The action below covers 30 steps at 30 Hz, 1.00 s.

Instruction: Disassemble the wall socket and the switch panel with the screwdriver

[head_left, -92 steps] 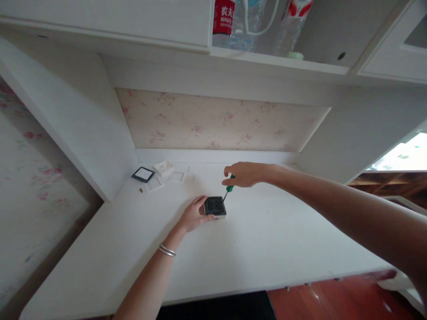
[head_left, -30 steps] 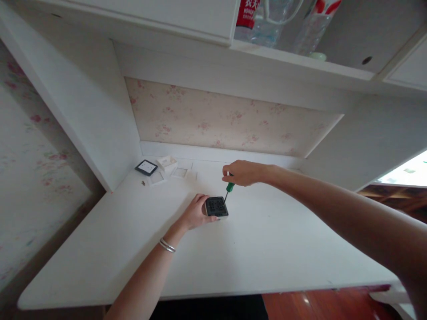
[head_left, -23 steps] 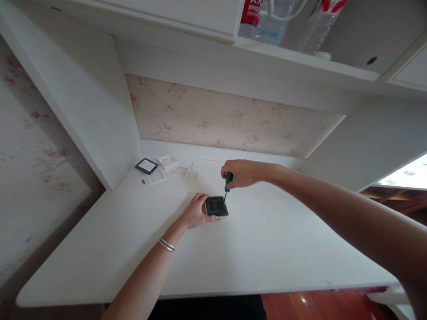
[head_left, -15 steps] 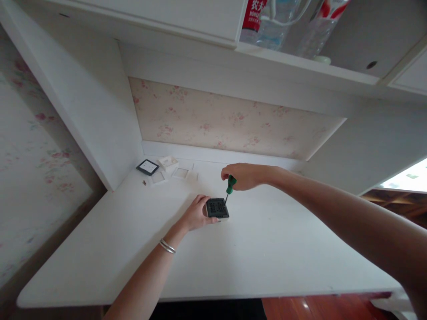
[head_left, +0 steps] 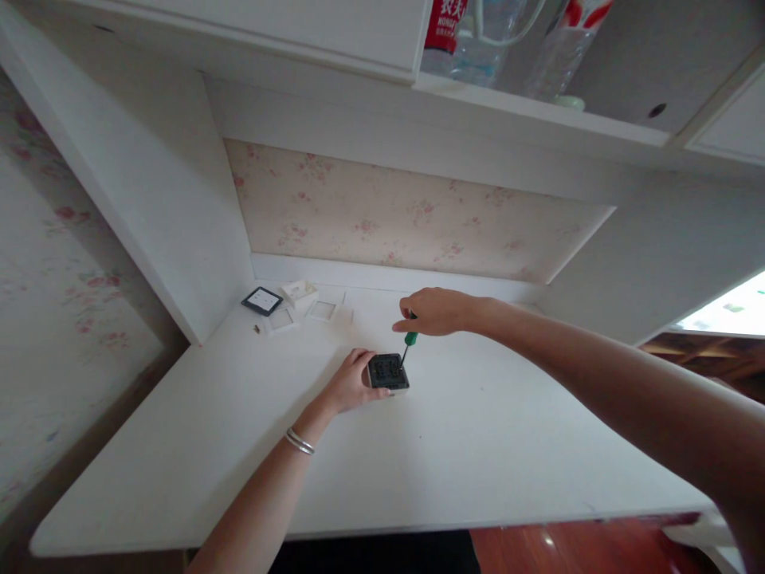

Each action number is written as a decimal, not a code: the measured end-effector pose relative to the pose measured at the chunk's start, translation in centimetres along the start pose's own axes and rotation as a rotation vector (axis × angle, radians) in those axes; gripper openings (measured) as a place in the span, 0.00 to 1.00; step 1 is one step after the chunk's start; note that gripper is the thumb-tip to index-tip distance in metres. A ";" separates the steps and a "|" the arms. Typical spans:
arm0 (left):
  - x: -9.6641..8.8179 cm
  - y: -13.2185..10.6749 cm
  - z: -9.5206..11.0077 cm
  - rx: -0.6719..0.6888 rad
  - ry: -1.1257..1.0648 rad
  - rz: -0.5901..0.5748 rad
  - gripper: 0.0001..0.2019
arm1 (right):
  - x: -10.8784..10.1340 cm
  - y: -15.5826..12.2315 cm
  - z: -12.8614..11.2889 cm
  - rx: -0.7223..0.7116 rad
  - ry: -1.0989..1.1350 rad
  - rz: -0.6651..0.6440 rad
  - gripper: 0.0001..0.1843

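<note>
A small square dark grey module (head_left: 388, 371) lies on the white desk (head_left: 478, 446). My left hand (head_left: 348, 384) is curled round its left side and holds it in place. My right hand (head_left: 435, 311) is closed on a green-handled screwdriver (head_left: 408, 341), held nearly upright, with its tip on the module's far right corner. A thin bracelet (head_left: 299, 441) sits on my left wrist.
At the back left of the desk lie a black-framed square plate (head_left: 262, 300), several white plastic parts (head_left: 300, 292) and a small screw (head_left: 256, 328). A white side panel (head_left: 161, 207) rises at the left. Bottles (head_left: 445, 28) stand on the shelf overhead.
My right hand has turned on the screwdriver handle while the tip stays on the module. My left hand has kept its hold. The view has shifted slightly.
</note>
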<state>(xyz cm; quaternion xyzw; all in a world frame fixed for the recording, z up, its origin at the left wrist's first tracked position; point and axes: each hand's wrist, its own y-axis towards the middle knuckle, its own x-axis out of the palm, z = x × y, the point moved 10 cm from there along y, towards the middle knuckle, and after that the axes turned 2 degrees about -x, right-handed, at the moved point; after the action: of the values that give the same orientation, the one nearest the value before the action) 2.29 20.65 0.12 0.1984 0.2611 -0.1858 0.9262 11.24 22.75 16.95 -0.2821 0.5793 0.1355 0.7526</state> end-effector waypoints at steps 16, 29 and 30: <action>0.3 -0.1 -0.4 -0.035 0.014 -0.030 0.41 | 0.2 -0.2 -1.1 -0.066 0.061 -0.038 0.20; 0.3 0.0 -0.5 -0.014 0.032 -0.008 0.40 | 0.0 -0.2 -0.2 0.024 0.003 -0.020 0.18; 0.3 -0.1 -0.5 -0.013 0.028 -0.008 0.40 | 0.0 -0.2 -0.5 -0.011 0.011 -0.019 0.16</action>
<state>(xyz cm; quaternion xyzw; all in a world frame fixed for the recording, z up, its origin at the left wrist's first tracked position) 2.28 20.76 -0.42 0.1939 0.2762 -0.1847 0.9230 11.00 22.30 16.89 -0.2926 0.5799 0.1302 0.7491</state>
